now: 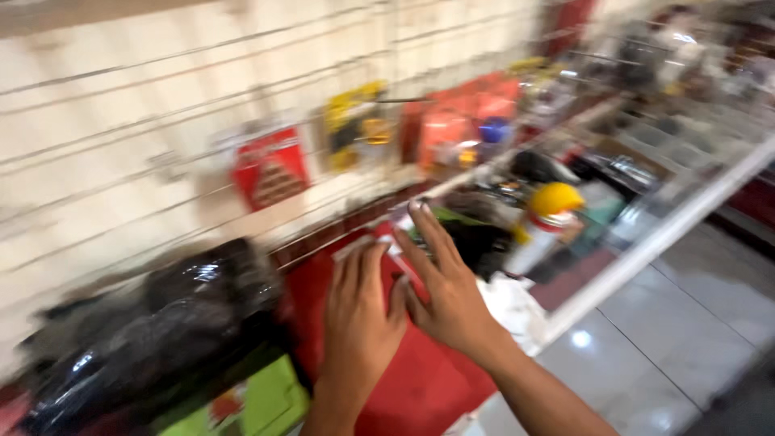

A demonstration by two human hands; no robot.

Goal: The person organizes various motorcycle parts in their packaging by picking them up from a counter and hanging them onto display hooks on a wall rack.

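Both hands flat on the red flat-topped box (420, 379) at the shelf's near edge; nothing lifted yet; left hand (359, 311) palm down, fingers together, gripping nothing; right hand (448, 291) spread open, fingertips towards the blurred dark bundle (484, 238); black shiny plastic bag (178, 315) sits left.

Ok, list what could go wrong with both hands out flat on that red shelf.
1. The right hand has its fingertips close to the dark clutter and the yellow-capped bottle; a further reach could tip the bottle toward the shelf's white front edge.
2. The left hand lies flat on the red surface beside the black plastic-wrapped bundles; a sideways sweep might shove them.
3. The view is heavily blurred, so small items may go unnoticed.
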